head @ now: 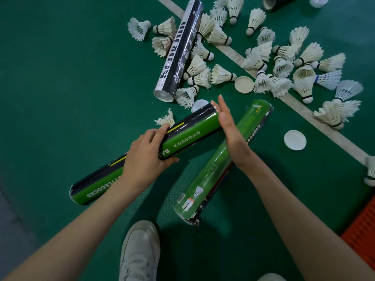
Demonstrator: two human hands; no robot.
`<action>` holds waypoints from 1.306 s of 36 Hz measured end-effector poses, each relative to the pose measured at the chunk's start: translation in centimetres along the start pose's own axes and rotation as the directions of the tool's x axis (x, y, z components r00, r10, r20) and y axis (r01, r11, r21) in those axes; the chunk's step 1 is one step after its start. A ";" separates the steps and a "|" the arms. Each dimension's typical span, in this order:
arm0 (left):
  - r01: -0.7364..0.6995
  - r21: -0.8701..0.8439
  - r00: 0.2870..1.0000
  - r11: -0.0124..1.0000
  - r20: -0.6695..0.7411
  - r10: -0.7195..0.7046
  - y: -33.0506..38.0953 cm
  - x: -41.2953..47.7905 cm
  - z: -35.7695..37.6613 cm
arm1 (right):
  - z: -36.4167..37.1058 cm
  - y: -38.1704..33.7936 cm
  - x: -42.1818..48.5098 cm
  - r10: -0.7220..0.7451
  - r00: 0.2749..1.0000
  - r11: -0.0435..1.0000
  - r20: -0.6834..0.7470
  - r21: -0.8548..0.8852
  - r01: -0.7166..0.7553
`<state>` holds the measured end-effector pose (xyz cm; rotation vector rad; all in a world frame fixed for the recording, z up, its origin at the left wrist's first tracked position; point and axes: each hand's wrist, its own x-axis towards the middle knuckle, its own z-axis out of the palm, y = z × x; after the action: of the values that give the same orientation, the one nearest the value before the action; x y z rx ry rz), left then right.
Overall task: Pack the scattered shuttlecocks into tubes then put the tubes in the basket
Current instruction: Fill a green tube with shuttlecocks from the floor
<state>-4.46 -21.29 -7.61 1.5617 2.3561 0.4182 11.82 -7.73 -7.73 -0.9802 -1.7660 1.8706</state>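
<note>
- The left hand [145,154] is wrapped around the middle of a black-and-green tube [142,155], lifted and tilted across the person's front.
- The right hand [229,128] is flat, fingers pressed together, palm against the tube's far end. It seems to be seating a cap or pushing contents in; I cannot tell which.
- The tube looks light, stiff cardboard with a glossy, slightly slippery wrap, so a mid-body grip suits it.
- Under the right wrist lies a green tube [221,161], its fill hidden.
- Beyond the fingertips, a black tube [178,49] lies on the floor, its near end open and showing nothing inside.
- Shuttlecocks [284,63] are scattered beyond both hands; they look feathery and fragile and are best held by the cork.
- Two loose caps [295,139] lie right of the right hand.
- An orange basket [363,230] sits beside the right forearm, its contents out of view.
</note>
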 end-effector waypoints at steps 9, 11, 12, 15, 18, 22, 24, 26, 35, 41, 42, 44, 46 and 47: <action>0.116 0.054 0.991 0.992 0.063 -0.119 -1.5 1.6 0.4 | -3.2 2.0 5.1 0.028 0.974 0.719 -0.224 -0.673 -0.175; 0.129 0.060 0.989 0.990 0.070 -0.133 -1.9 1.5 0.6 | -3.2 2.5 6.1 0.085 0.992 0.491 -0.095 -0.862 -0.125; 0.139 0.063 0.987 0.988 0.076 -0.143 -2.1 1.4 0.6 | -3.1 2.7 6.5 0.113 0.992 0.385 -0.049 -0.918 -0.090; 0.165 0.067 0.981 0.984 0.096 -0.171 -2.7 1.0 0.8 | -2.6 3.1 7.0 0.177 0.982 0.206 0.059 -0.978 0.022; 0.168 0.080 0.976 0.982 0.123 -0.177 -3.0 0.5 1.0 | -2.1 4.0 7.0 0.179 0.978 0.094 0.109 -0.991 0.093; 0.165 0.102 0.973 0.981 0.148 -0.179 -3.3 0.2 1.4 | -2.2 4.8 6.7 0.104 0.989 0.008 0.106 -0.994 0.106; 0.166 0.106 0.972 0.980 0.151 -0.181 -3.3 0.1 1.4 | -2.6 4.5 6.7 0.048 0.994 0.099 0.100 -0.991 0.095; 0.171 0.106 0.971 0.980 0.151 -0.186 -3.4 0.1 1.4 | -2.9 3.5 6.4 -0.055 0.998 0.324 0.024 -0.945 0.041; 0.155 0.092 0.975 0.984 0.146 -0.167 -2.9 -0.6 1.4 | -2.7 -0.7 4.5 0.133 0.873 0.990 -0.469 0.104 -0.095; 0.107 0.033 0.986 0.994 0.122 -0.110 -2.0 -1.2 1.1 | -2.6 0.2 2.9 0.184 0.929 0.982 -0.320 0.031 -0.184; 0.097 0.023 0.988 0.995 0.121 -0.099 -1.8 -1.3 1.0 | -2.5 0.2 2.6 0.188 0.941 0.982 -0.281 0.020 -0.190; 0.078 0.003 0.989 0.997 0.123 -0.078 -1.2 -1.4 0.8 | -2.1 0.2 2.1 0.177 0.962 0.983 -0.209 -0.005 -0.182; 0.057 -0.010 0.991 0.998 0.118 -0.055 -0.7 -1.5 0.7 | -1.6 -0.1 1.6 0.157 0.975 0.986 -0.157 -0.034 -0.164; 0.049 -0.014 0.992 0.999 0.115 -0.047 -0.5 -1.5 0.7 | -1.4 -0.3 1.3 0.146 0.979 0.987 -0.144 -0.043 -0.153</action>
<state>-4.05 -22.82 -8.36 1.4774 2.2923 0.3270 11.87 -5.76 -7.72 -1.2645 -1.7092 1.8004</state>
